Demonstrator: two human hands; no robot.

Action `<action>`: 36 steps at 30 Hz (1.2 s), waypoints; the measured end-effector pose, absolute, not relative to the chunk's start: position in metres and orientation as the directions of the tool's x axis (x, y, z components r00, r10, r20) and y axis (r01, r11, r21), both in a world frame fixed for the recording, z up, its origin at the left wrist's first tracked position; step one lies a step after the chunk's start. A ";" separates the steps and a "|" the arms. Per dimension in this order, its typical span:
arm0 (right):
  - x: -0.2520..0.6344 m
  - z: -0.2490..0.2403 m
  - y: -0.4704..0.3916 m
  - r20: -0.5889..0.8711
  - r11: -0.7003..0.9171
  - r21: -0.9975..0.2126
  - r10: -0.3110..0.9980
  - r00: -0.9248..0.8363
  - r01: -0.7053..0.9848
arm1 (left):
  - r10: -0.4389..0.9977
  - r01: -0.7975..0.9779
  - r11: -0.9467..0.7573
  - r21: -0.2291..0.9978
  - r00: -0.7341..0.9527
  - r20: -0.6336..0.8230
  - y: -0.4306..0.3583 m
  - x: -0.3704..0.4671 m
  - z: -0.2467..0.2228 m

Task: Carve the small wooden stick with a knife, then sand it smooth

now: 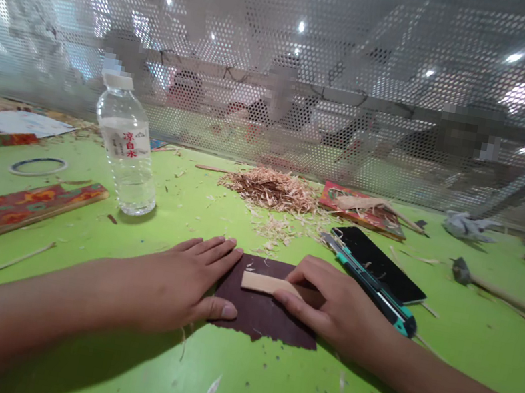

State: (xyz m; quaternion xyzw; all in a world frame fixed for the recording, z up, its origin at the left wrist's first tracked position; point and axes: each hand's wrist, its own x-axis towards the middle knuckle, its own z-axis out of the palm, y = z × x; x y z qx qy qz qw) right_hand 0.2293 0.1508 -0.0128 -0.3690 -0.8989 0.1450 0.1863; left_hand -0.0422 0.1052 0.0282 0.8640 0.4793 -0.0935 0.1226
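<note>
A dark brown sheet of sandpaper (pixel 262 315) with a ragged near edge lies on the green table (pixel 151 366). My left hand (pixel 191 282) rests flat on its left side, fingers stretched out. My right hand (pixel 326 296) grips a small flat strip of pale wood (pixel 260 282) between thumb and fingers, low over the sandpaper. The strip's right part is hidden by the hand. Just beyond my right hand lie a black and teal utility knife (pixel 368 286), blade out, and a black phone (pixel 378 261).
A water bottle (pixel 126 145) stands at the back left. Wood shavings (pixel 271 190) are heaped ahead. Patterned boards (pixel 21 211) and a tape roll (pixel 38 166) lie left; a small hammer (pixel 504 293) lies right. A perforated screen (pixel 251 32) rises behind, people beyond it.
</note>
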 end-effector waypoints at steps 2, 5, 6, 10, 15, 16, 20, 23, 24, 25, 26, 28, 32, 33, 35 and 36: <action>0.230 -0.013 0.150 0.228 0.688 -0.396 0.715 -0.661 0.608 | 0.803 0.849 -0.513 0.125 0.527 -0.278 0.105 -0.043 0.028; 0.229 -0.013 0.151 0.220 0.642 -0.401 0.760 -0.611 0.654 | 0.807 0.852 -0.506 0.134 0.522 -0.274 0.105 -0.043 0.028; 0.229 -0.014 0.151 0.218 0.634 -0.402 0.767 -0.603 0.660 | 0.809 0.854 -0.502 0.139 0.520 -0.275 0.105 -0.043 0.028; 0.228 -0.015 0.153 0.214 0.644 -0.413 0.756 -0.619 0.644 | 0.810 0.864 -0.487 0.130 0.502 -0.304 0.104 -0.041 0.031; 0.228 -0.014 0.152 0.222 0.627 -0.422 0.771 -0.596 0.654 | 0.808 0.869 -0.483 0.106 0.489 -0.329 0.104 -0.040 0.034; 0.228 -0.014 0.152 0.222 0.632 -0.421 0.768 -0.601 0.651 | 0.807 0.869 -0.484 0.104 0.489 -0.332 0.105 -0.040 0.034; 0.229 -0.013 0.150 0.217 0.659 -0.418 0.741 -0.636 0.625 | 0.801 0.858 -0.500 0.119 0.511 -0.312 0.105 -0.042 0.032; 0.228 -0.013 0.150 0.213 0.649 -0.422 0.749 -0.627 0.632 | 0.805 0.852 -0.503 0.144 0.523 -0.280 0.105 -0.044 0.030; 0.228 -0.013 0.150 0.210 0.644 -0.423 0.754 -0.622 0.638 | 0.806 0.852 -0.501 0.149 0.523 -0.278 0.105 -0.044 0.029; 0.228 -0.013 0.150 0.207 0.640 -0.423 0.757 -0.619 0.642 | 0.806 0.853 -0.499 0.152 0.522 -0.279 0.104 -0.044 0.030; 0.228 -0.013 0.150 0.204 0.639 -0.423 0.758 -0.620 0.642 | 0.807 0.854 -0.497 0.152 0.520 -0.281 0.104 -0.043 0.030; 0.227 -0.012 0.150 0.202 0.643 -0.426 0.753 -0.626 0.636 | 0.805 0.857 -0.496 0.140 0.515 -0.294 0.104 -0.042 0.031; 0.227 -0.013 0.150 0.197 0.636 -0.434 0.758 -0.622 0.638 | 0.803 0.861 -0.494 0.117 0.504 -0.317 0.105 -0.042 0.032; 0.227 -0.013 0.150 0.194 0.626 -0.435 0.767 -0.612 0.647 | 0.805 0.861 -0.494 0.123 0.506 -0.309 0.105 -0.042 0.032; 0.228 -0.013 0.150 0.194 0.617 -0.432 0.776 -0.600 0.658 | 0.808 0.857 -0.497 0.138 0.514 -0.287 0.105 -0.043 0.030; 0.228 -0.013 0.150 0.197 0.621 -0.427 0.773 -0.603 0.657 | 0.808 0.855 -0.499 0.141 0.518 -0.279 0.105 -0.043 0.030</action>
